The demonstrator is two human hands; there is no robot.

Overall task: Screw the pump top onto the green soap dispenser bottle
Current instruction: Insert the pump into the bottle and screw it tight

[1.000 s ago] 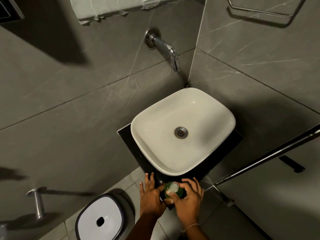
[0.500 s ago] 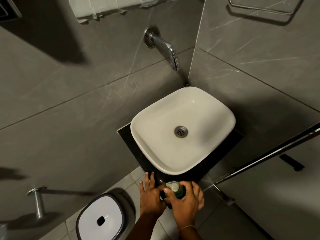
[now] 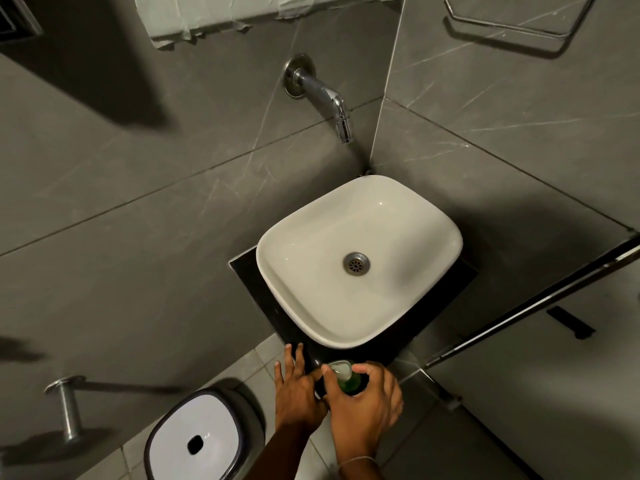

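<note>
The green soap dispenser bottle (image 3: 347,383) stands on the dark counter (image 3: 249,271) just in front of the white basin. Only a small patch of green shows between my fingers. Its pale pump top (image 3: 340,367) sits on the bottle's neck. My right hand (image 3: 360,410) curls over the bottle from the near side, thumb and fingers wrapped around the pump top. My left hand (image 3: 298,393) rests on the bottle's left side with its fingers spread towards the counter; whether it grips the bottle is hidden by the right hand.
A white basin (image 3: 277,271) with a metal drain (image 3: 356,262) fills the counter behind the bottle. A chrome tap (image 3: 322,98) juts from the grey tiled wall above it. A white-lidded bin (image 3: 197,441) stands on the floor at lower left, a metal rail (image 3: 533,303) runs at right.
My right hand has turned and shifted left over the pump top, its fingers closing further around it. The left hand has stayed beside the bottle.
</note>
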